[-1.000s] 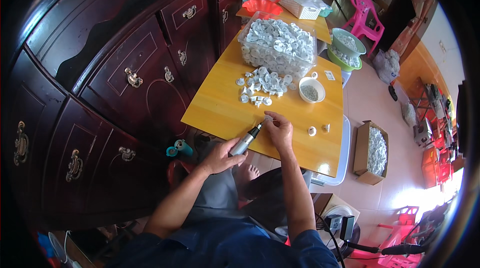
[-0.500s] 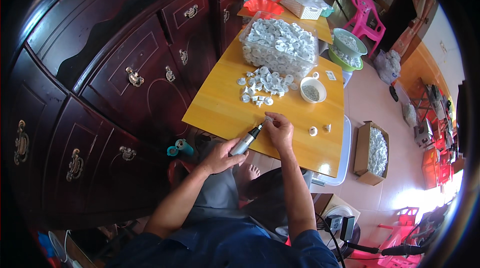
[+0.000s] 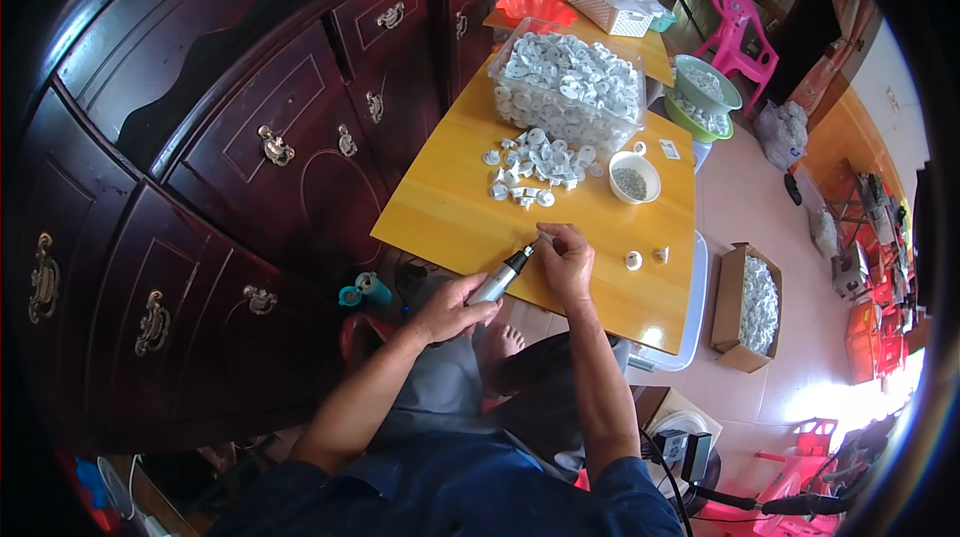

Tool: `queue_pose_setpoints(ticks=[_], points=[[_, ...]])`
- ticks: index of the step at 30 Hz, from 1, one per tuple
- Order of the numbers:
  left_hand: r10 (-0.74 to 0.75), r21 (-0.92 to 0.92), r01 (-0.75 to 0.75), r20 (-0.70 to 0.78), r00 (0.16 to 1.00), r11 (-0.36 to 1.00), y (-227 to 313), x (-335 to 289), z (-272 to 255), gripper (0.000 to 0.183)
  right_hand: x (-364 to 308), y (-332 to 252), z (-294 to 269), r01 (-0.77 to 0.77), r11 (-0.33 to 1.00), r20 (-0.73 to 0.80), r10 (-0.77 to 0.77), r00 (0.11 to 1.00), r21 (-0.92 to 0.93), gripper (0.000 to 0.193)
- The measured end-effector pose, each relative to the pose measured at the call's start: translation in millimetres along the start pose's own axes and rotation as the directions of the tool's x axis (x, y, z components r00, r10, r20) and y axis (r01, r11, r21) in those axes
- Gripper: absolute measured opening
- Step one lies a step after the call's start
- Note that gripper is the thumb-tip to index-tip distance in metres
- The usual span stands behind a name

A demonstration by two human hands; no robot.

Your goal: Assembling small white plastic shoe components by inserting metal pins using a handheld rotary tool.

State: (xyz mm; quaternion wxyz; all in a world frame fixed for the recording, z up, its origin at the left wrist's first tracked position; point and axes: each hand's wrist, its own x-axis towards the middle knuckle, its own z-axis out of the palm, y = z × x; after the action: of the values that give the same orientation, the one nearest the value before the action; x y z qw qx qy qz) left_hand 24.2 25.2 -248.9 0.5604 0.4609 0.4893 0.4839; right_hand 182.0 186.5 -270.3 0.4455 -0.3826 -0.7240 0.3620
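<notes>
My left hand point(image 3: 452, 310) is wrapped round the silver body of an electric screwdriver point(image 3: 494, 283). Its black nose points up and right, over the front edge of the yellow table point(image 3: 440, 207). At the bit, my right hand point(image 3: 566, 265) pinches a small white plastic part, mostly hidden by the fingers. Beyond both hands lies a loose heap of white plastic parts point(image 3: 545, 159). A white bowl point(image 3: 650, 189) of tiny metal pieces, seemingly screws, stands right of the heap. Two small white pieces point(image 3: 633, 260) sit to the right of my right hand.
A clear bin point(image 3: 497, 102) full of white parts stands at the table's far end. Dark wooden cabinets point(image 3: 250, 127) line the left. On the floor to the right are a cardboard box point(image 3: 727, 307) of white parts and a pink chair point(image 3: 738, 32); green basins point(image 3: 728, 97) stand behind.
The whole view has shifted slightly. The right fingers have curled closer round the small part at the screwdriver's tip; the left hand keeps its hold.
</notes>
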Motion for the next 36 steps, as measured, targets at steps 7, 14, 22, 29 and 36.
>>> queue_pose_setpoints(ticks=[7, 14, 22, 29, 36], points=[[-0.018, -0.021, 0.019, 0.064, 0.998, 1.0, 2.3, 3.5, -2.2, 0.018, 0.2, 15.5, 0.8, -0.105, 0.993, 0.028, 0.104, 0.994, 0.052, 0.021], [-0.03, -0.055, 0.033, 0.063, 0.998, 0.998, 3.1, 0.2, -7.3, 0.053, 13.1, 14.4, -25.0, 0.058, 0.969, -0.019, -0.065, 0.998, -0.238, 0.015], [0.009, -0.038, -0.007, 0.059, 0.998, 0.999, 10.8, -1.5, -7.0, 0.03, 25.7, -1.1, -116.2, -0.025, 0.461, 0.085, 0.215, 0.973, -0.887, 0.017], [0.011, 0.058, -0.013, 0.034, 0.999, 0.998, 14.8, 0.4, -7.1, 0.033, 92.4, -11.3, -126.3, -0.047, 0.601, -0.029, 0.039, 0.999, -0.798, 0.016], [0.039, 0.036, -0.038, -0.009, 0.999, 0.999, -9.7, 2.3, -12.6, 0.057, 174.2, 19.6, -106.4, -0.081, 0.429, 0.091, 0.365, 0.927, -0.9, 0.023]])
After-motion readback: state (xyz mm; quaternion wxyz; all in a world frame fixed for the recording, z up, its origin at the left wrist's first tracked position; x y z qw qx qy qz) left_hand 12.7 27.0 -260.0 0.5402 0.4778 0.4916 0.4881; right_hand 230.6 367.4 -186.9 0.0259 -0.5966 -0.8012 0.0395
